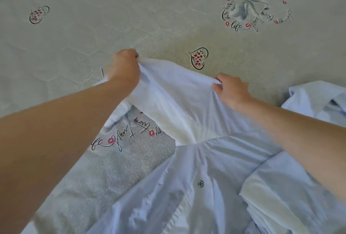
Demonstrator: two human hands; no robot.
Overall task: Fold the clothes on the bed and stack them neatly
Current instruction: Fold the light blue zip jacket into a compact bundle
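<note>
A pale blue shirt [202, 168] lies spread over the near part of the bed, with a small round "50" mark on its cloth. Its far edge is lifted off the bedspread. My left hand [124, 67] grips the left end of that raised edge. My right hand [232, 89] pinches the same edge further right, so the fabric hangs stretched between both hands. The shirt's lower part runs out of view at the bottom.
The bedspread [149, 18] is beige-grey with heart and flower prints and fills the far half of the view. A second pale blue garment [318, 102] lies crumpled at the right edge.
</note>
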